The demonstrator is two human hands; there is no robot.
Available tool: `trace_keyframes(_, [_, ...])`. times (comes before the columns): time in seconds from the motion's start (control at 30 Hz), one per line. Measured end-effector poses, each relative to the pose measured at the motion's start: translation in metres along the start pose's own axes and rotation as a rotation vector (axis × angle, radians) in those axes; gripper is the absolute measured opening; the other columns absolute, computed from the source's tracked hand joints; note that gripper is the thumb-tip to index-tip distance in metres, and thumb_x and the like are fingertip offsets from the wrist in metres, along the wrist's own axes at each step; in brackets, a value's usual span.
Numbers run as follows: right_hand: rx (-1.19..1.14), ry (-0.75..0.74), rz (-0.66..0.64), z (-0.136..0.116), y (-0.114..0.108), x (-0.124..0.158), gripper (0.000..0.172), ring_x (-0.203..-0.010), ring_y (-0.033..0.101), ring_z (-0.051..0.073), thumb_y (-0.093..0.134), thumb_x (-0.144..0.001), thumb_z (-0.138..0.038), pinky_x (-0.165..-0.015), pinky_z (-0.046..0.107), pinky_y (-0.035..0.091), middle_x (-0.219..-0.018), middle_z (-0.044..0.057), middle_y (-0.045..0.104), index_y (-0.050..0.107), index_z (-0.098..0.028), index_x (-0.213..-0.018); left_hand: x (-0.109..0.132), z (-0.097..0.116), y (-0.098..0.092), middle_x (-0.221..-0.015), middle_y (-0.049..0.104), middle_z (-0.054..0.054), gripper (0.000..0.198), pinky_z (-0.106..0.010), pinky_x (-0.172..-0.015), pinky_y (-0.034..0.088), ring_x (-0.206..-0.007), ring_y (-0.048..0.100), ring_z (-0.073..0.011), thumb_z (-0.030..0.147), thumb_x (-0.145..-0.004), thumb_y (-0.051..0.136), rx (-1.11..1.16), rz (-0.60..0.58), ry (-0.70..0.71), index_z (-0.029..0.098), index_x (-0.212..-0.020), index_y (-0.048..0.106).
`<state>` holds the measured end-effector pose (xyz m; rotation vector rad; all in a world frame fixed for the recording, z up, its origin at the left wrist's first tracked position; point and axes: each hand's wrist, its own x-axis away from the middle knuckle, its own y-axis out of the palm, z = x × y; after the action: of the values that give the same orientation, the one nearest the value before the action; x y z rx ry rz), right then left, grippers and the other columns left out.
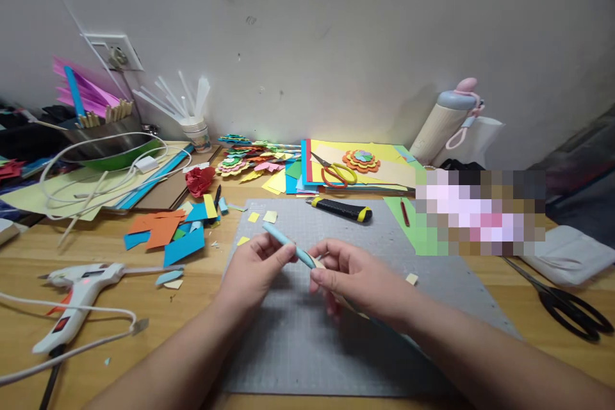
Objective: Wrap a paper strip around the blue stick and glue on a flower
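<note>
Above the grey cutting mat (pixel 288 359), both hands hold a thin light-blue rolled paper tube (pixel 281 237). My left hand (pixel 257 269) pinches it near its middle between thumb and fingers. At its lower right end my right hand (pixel 355 275) is closed, with a pale beige strip showing at its fingertips. A thin strip trails down beneath the right hand, partly hidden by the forearm. Small yellow paper pieces (pixel 253 217) lie on the mat to the left. Beyond the hands rests a black and yellow utility knife (pixel 341 209).
A white glue gun (pixel 79 301) with its cable lies at left, near orange and blue paper scraps (pixel 158 230). Red-and-yellow scissors (pixel 336 173) rest on stacked coloured paper (pixel 389 173) at the back. Black-handled scissors (pixel 571 311) lie right. A bottle (pixel 444 118) stands against the wall.
</note>
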<state>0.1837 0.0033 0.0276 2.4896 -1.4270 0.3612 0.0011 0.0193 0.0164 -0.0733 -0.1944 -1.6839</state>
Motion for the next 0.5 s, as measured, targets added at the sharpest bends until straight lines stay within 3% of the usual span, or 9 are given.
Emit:
trace_keyframes(0.13, [0.001, -0.016, 0.051, 0.01, -0.004, -0.01, 0.023, -0.037, 0.037, 0.003, 0.062, -0.082, -0.038, -0.032, 0.016, 0.03, -0.066, -0.005, 0.056, 0.053, -0.019, -0.091, -0.011, -0.008, -0.006, -0.071, 0.069, -0.003, 0.023, -0.028, -0.072, 0.047, -0.07, 0.062, -0.0151, 0.036, -0.066, 0.078, 0.011, 0.024, -0.028, 0.016, -0.072, 0.069])
trace_keyframes(0.33, [0.001, 0.087, -0.038, 0.009, -0.013, -0.01, 0.024, -0.044, 0.045, 0.005, 0.063, -0.081, -0.033, -0.037, 0.017, 0.04, -0.072, -0.001, 0.06, 0.058, -0.018, -0.1, -0.013, -0.014, -0.007, -0.077, 0.071, -0.005, 0.025, -0.027, -0.074, 0.049, -0.073, 0.063, -0.0153, 0.037, -0.065, 0.079, 0.06, 0.048, -0.02, 0.015, -0.075, 0.069])
trace_keyframes(0.5, [0.104, 0.112, -0.129, 0.007, -0.034, -0.005, 0.023, -0.046, 0.042, 0.005, 0.062, -0.084, -0.031, -0.042, 0.018, 0.036, -0.067, -0.003, 0.055, 0.064, -0.016, -0.101, -0.022, -0.01, -0.02, -0.076, 0.071, -0.004, 0.029, -0.031, -0.077, 0.051, -0.074, 0.065, -0.0162, 0.041, -0.066, 0.078, 0.115, 0.144, 0.036, 0.017, -0.076, 0.066])
